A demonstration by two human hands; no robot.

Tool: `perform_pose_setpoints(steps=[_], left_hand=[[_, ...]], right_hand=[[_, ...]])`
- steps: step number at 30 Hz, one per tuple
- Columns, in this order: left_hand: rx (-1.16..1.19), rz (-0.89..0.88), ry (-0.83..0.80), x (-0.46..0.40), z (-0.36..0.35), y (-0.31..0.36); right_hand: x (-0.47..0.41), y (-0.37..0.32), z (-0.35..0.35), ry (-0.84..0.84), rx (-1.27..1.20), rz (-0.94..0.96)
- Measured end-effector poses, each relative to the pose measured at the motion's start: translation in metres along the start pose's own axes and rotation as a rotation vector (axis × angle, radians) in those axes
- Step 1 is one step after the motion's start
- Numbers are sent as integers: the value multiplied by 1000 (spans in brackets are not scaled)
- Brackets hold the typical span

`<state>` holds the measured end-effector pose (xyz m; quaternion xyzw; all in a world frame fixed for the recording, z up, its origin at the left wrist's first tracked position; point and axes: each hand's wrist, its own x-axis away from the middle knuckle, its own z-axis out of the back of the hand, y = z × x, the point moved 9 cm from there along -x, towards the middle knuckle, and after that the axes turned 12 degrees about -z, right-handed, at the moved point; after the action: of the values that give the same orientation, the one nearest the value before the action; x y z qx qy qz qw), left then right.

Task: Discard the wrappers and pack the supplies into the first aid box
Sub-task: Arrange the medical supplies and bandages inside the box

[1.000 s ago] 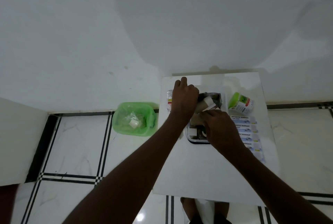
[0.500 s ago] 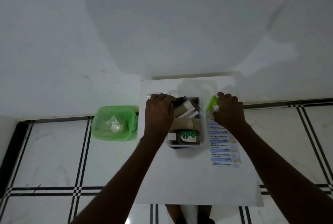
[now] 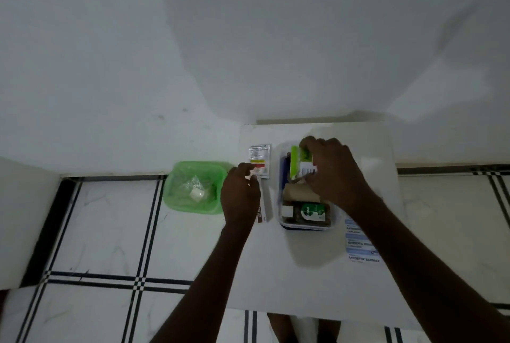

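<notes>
The clear first aid box point(image 3: 284, 221) stands mid-table with a brown Dettol bottle point(image 3: 308, 211) lying at its near end and a tan roll point(image 3: 299, 193) behind it. My right hand point(image 3: 335, 174) grips a green-lidded white jar point(image 3: 300, 164), holding it over the far half of the box. My left hand point(image 3: 240, 196) rests on the table left of the box, fingers curled over a long narrow carton point(image 3: 264, 204); whether it grips the carton is unclear. A white sachet with red and yellow bands point(image 3: 259, 159) lies flat just beyond that hand.
A strip of antiseptic bandage packets point(image 3: 361, 246) lies on the white table point(image 3: 303, 287) right of the box, partly under my right forearm. A bin lined with a green bag point(image 3: 194, 186) holding clear wrappers sits on the tiled floor left of the table. A white wall rises behind.
My right hand has lifted the green-lidded jar from right of the box and carried it over the box. My left hand left the box's edge and dropped onto the carton at its left.
</notes>
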<state>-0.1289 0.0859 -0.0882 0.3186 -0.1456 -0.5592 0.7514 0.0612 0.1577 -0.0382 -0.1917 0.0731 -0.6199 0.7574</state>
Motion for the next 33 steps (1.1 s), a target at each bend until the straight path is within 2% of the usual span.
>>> perform_pose_setpoints(steps=[3, 8, 10, 13, 15, 17, 19, 20, 23, 24, 29, 33], left_hand=[[-57, 57, -84, 10, -8, -20], [-149, 74, -221, 29, -29, -28], [-148, 99, -222, 33, -34, -27], [-98, 156, -152, 35, -30, -28], [-58, 178, -30, 33, -10, -25], [51, 157, 121, 29, 18, -11], [249, 111, 172, 23, 32, 17], [333, 77, 149, 19, 32, 34], [444, 8, -6, 11, 8, 74], [459, -5, -63, 11, -1, 83], [460, -103, -334, 12, -37, 100], [376, -165, -308, 11, -44, 102]], right_hand=[[-1, -8, -31, -44, 21, 15], [-3, 7, -46, -90, -115, -70], [-1, 9, -49, -124, -160, -84], [1, 9, -46, -137, -207, -100], [2, 7, -36, -89, -250, -82], [5, 6, -16, 40, -302, -61], [10, 10, 10, 173, -388, -104], [11, 11, 17, 173, -437, -137], [10, 18, 7, -59, -590, -273], [11, 25, 3, -83, -627, -317], [16, 69, 14, 79, -601, -401], [19, 70, 10, 66, -568, -358]])
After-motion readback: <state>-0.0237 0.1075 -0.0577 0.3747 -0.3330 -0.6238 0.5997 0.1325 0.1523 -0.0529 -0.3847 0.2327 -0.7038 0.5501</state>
